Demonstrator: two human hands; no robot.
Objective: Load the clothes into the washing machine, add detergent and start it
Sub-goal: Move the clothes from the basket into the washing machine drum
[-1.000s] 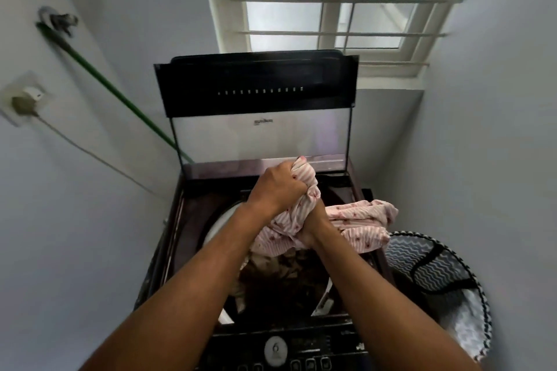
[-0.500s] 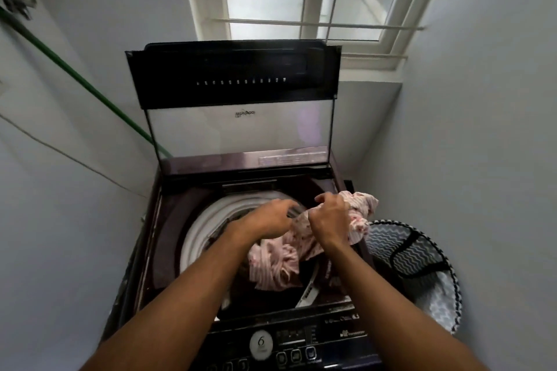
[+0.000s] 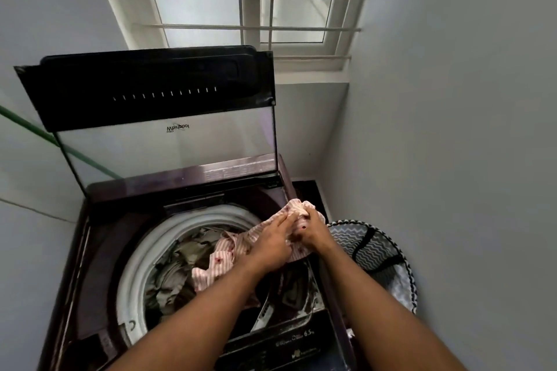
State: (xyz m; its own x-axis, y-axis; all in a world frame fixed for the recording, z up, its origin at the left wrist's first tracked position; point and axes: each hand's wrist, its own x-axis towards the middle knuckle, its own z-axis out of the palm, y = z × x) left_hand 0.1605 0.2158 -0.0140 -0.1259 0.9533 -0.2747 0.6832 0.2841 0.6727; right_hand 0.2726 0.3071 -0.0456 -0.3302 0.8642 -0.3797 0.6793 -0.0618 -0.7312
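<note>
Landmark = washing machine (image 3: 99,250), top-loader, dark body. Nearest the camera: its control strip at the front edge, w/ both forearms crossing over it. Behind that, the drum (image 3: 144,265), white rim, already part full of grey-green clothes (image 3: 177,262).

Pink striped garment (image 3: 217,262) lies stretched across the drum's right half. Long axis runs diagonal, from low in the drum at centre up to the machine's back-right rim; upper end bunched, pointing to the back-right corner.

Left hand (image 3: 271,245) lies on the garment over the drum's right side, fingers fairly straight & close together, pressing cloth; can't tell if it's pinching. Right hand (image 3: 313,229) just beside it, touching, at the right rim, fingers curled tight around the bunched end.

Right of the machine, near its side: laundry basket (image 3: 388,253), zigzag pattern. Behind the drum: lid (image 3: 156,117) standing upright, glass pane, dark top band. Beyond the lid: barred window (image 3: 256,9).
</note>
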